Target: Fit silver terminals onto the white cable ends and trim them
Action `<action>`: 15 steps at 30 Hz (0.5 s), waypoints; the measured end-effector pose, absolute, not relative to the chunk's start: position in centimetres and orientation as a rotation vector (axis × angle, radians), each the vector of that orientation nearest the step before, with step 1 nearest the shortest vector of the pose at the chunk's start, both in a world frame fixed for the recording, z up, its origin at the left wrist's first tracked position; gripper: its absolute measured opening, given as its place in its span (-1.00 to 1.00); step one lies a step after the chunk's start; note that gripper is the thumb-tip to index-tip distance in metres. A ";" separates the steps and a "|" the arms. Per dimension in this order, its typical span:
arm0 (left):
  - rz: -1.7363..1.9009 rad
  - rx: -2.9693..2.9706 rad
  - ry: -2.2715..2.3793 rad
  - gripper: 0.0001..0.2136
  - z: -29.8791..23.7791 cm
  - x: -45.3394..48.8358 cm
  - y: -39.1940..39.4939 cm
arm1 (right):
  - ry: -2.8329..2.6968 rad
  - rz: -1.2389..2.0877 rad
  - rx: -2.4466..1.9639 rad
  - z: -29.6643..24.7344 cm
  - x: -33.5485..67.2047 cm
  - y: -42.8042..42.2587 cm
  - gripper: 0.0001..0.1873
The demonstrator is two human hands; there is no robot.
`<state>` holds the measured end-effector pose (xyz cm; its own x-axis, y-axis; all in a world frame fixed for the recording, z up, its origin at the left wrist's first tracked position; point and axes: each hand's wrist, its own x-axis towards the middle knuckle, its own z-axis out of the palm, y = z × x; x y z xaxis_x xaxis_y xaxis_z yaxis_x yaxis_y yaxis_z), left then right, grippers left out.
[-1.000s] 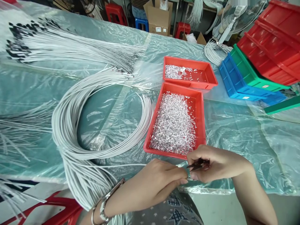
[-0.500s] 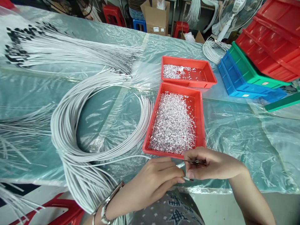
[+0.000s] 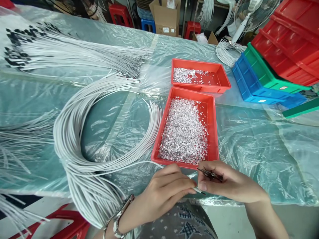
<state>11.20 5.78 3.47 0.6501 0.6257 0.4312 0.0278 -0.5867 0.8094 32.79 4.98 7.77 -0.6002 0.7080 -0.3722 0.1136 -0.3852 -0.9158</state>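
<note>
My left hand pinches a white cable close to its end, and the dark tip pokes out past my fingers. That cable runs left toward a large looped bundle of white cables. Right beside the tip, my right hand is closed around a small dark metal tool, which looks like tweezers. Its thumb and fingertips nearly touch the cable end; whether they grip it I cannot tell. Just beyond both hands lies a red tray heaped with tiny silvery metal pieces.
A second red tray with fewer silvery pieces sits behind the first. Black-ended cables lie at the far left. Stacked red bins stand on green and blue bins at right. A fan is behind.
My right hand has shifted slightly down and right, and the metal tool in it has tilted. My left hand has barely moved, still holding the cable end.
</note>
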 end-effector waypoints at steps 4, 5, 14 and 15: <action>1.003 2.232 0.513 -0.79 3.8 11.0 5.3 | -1.484 1.992 -1.124 7.6 32.7 4.6 -0.87; 1.033 2.302 0.508 -0.79 4.0 10.9 5.1 | -1.500 1.960 -1.144 7.4 32.7 4.7 -0.86; 1.376 2.527 0.770 -0.90 4.3 11.5 2.4 | -1.496 1.390 -1.496 4.1 33.2 6.6 -0.78; 1.380 2.500 0.815 -0.86 4.3 11.5 2.1 | -1.483 1.328 -1.539 3.6 33.5 6.9 -0.77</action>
